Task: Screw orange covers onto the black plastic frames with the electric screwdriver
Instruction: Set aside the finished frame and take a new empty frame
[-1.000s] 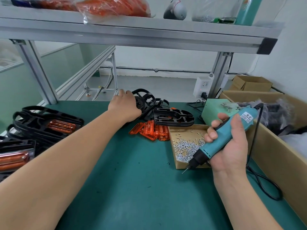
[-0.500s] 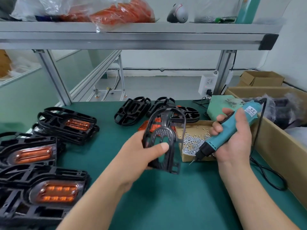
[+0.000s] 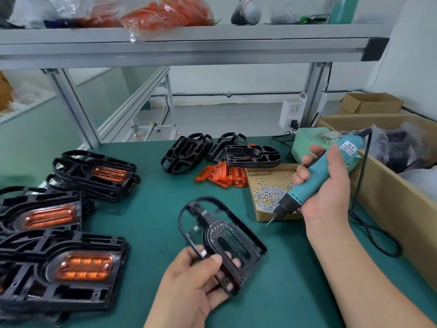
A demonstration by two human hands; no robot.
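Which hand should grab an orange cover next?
Probably the left hand: it only needs to lay the black frame down, while the right hand is wrapped round the electric screwdriver. The orange covers lie loose beyond the frame.

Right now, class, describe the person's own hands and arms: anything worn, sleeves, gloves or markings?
Neither the left hand nor the right hand wears a glove or visible ring. The right forearm shows no sleeve, watch or band up to the picture's edge. The left wrist is uncovered too; beyond it the arm is out of view.
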